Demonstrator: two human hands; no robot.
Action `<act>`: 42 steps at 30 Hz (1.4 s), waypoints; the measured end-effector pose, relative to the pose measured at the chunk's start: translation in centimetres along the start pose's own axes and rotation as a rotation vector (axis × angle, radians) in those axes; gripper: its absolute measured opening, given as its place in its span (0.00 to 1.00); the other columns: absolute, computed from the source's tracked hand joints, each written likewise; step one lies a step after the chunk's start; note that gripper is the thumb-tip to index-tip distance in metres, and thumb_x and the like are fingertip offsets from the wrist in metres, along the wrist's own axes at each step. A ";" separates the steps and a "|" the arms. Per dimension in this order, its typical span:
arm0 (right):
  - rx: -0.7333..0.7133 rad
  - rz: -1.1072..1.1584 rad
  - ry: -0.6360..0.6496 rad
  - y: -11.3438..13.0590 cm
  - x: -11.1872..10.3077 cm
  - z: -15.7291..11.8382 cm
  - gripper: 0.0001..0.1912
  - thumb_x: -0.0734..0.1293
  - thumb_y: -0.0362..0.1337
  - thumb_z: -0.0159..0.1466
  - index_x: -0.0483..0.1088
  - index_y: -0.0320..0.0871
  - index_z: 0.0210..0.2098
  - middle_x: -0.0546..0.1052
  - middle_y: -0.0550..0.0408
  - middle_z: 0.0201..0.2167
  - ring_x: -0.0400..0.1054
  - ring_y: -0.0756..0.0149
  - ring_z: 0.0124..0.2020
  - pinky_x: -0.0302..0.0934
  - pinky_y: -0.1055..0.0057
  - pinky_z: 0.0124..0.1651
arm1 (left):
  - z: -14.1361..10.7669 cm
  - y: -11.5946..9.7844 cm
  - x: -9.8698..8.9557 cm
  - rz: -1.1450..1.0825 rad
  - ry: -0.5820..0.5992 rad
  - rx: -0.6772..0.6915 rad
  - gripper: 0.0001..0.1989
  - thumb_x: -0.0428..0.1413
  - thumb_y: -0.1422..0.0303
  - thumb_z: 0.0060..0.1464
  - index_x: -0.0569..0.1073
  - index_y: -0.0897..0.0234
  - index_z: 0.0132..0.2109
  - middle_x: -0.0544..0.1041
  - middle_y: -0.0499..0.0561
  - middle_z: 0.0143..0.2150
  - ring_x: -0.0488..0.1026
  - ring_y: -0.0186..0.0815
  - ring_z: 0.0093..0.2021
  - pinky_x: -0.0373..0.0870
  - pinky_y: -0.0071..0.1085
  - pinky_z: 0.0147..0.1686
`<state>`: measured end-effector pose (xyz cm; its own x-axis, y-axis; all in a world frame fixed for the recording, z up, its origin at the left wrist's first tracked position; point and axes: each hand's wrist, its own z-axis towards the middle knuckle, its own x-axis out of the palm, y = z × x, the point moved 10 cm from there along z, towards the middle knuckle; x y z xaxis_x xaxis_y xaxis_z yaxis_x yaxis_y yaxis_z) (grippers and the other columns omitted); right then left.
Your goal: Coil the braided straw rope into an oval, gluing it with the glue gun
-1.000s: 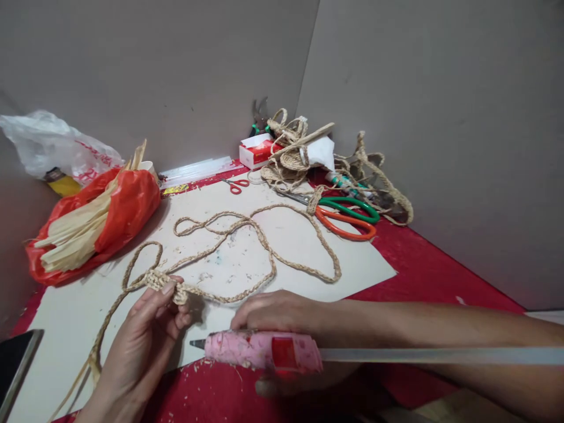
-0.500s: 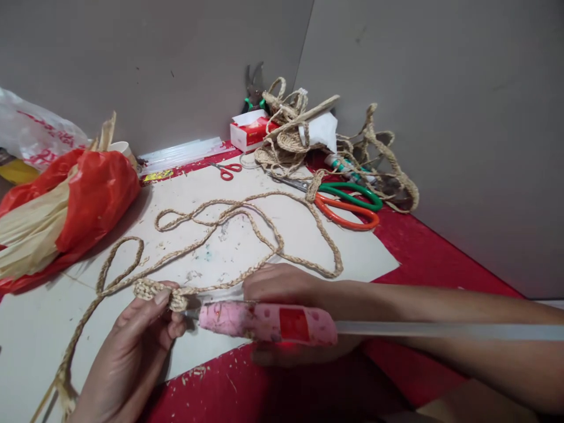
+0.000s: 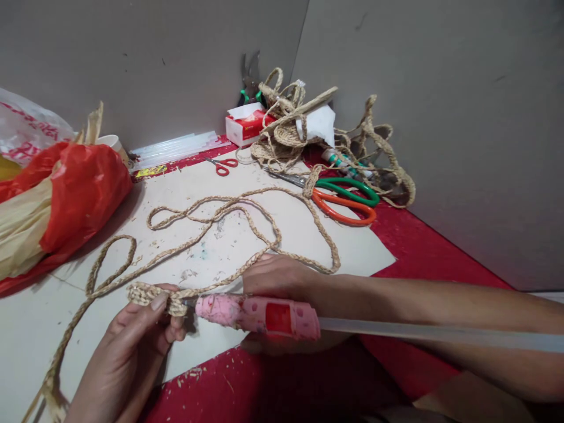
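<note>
1. Straw braid (image 3: 229,235) is laid in loose loops across the pale board (image 3: 282,235) on the red worktop (image 3: 423,264); its coiled end (image 3: 152,294) is pinched between thumb and fingers of the left hand (image 3: 132,346), which is raised from the lower left with the palm turned inward.
2. A pink glue gun (image 3: 258,314) is gripped by the right hand (image 3: 277,279), the forearm stretched in level from the right, fingers wrapped over the body.
3. The metal nozzle is pressed against the coiled end, just beside the left thumb.
4. A clear glue stick (image 3: 440,335) is seen projecting from the gun's rear along the forearm.
5. Orange and green scissors (image 3: 346,202) are laid well apart, near the far corner.
</note>
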<state>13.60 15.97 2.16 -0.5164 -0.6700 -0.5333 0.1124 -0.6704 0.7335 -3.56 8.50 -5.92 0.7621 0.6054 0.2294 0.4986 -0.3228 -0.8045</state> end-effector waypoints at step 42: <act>0.115 0.148 0.003 -1.5 0.6 -0.2 0.18 0.66 0.48 0.63 0.62 0.42 0.24 0.65 0.61 0.20 0.56 0.75 0.22 0.53 0.76 0.28 | -0.7 0.0 0.1 0.035 -0.002 0.003 0.09 0.64 0.75 0.47 0.82 0.64 0.39 0.80 0.52 0.30 0.76 0.33 0.29 0.77 0.27 0.35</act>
<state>13.27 16.53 0.65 -0.4989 -0.7596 -0.4172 0.0890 -0.5237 0.8472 -3.17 8.08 -5.56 0.7782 0.5955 0.1994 0.4700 -0.3418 -0.8138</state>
